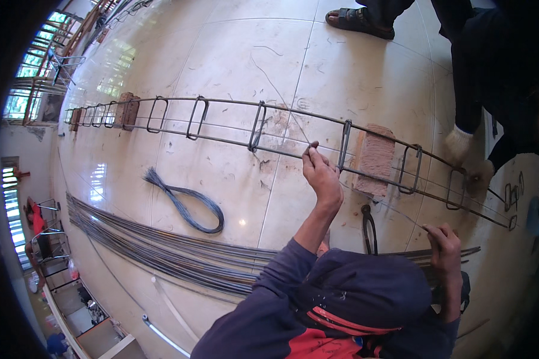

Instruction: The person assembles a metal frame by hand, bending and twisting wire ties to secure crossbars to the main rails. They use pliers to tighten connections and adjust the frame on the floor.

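A rebar cage lay across the tiled floor, curving from the upper left of the frame down to the right edge, its long bars ringed by square stirrups and propped on two bricks, one brick right of centre and another brick at the upper left. The left hand, just right of centre, was closed around a thin wire at the near bar of the cage, beside a stirrup next to the right-hand brick. The right hand, at the lower right, pinched the other end of that wire between thumb and fingers, so the strand ran taut between the two hands. Pliers lay on the floor between the hands, below the brick. A looped bundle of tie wire rested on the tiles left of centre, and a long stack of straight rods stretched below it from the left toward the lower right. At the right edge another person's gloved hand touched the cage's far end, and a sandalled foot stood at the top. The person's dark sleeve filled the bottom.
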Action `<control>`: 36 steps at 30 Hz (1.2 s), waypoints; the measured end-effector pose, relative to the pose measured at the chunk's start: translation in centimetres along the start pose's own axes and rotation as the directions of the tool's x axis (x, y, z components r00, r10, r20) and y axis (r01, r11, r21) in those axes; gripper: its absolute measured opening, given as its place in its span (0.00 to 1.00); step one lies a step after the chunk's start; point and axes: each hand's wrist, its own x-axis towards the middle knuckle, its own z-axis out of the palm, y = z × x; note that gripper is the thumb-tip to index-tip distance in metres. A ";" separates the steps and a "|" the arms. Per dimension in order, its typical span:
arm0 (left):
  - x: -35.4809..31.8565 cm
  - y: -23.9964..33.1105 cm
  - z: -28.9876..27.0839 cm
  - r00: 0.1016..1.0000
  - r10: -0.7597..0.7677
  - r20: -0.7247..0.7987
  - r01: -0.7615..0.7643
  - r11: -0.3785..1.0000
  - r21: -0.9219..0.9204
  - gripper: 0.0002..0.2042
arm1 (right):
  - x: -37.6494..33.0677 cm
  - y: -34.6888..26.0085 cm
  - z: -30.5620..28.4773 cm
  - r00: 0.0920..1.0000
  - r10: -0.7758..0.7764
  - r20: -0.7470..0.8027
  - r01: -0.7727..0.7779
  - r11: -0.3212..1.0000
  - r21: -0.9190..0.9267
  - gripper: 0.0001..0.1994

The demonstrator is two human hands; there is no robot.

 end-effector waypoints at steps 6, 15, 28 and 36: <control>-0.1 -1.6 0.5 0.989 0.063 0.136 -0.068 0.997 0.036 0.09 | -1.3 2.9 4.1 0.917 0.090 0.389 -0.064 0.995 -0.080 0.15; -1.3 2.8 0.8 0.926 -0.079 0.368 0.123 0.988 -0.097 0.08 | 6.4 5.2 -0.7 0.920 0.030 -0.391 0.039 0.985 0.166 0.08; -0.7 0.5 -0.2 0.824 -0.260 0.503 0.374 0.917 -0.138 0.08 | 4.1 7.2 1.2 0.961 0.277 -0.012 -0.258 0.879 -0.401 0.05; -0.7 -0.7 -1.8 0.810 -0.338 0.479 0.498 0.829 -0.256 0.09 | 2.7 1.8 -4.5 0.875 -0.483 0.035 0.308 0.611 0.730 0.07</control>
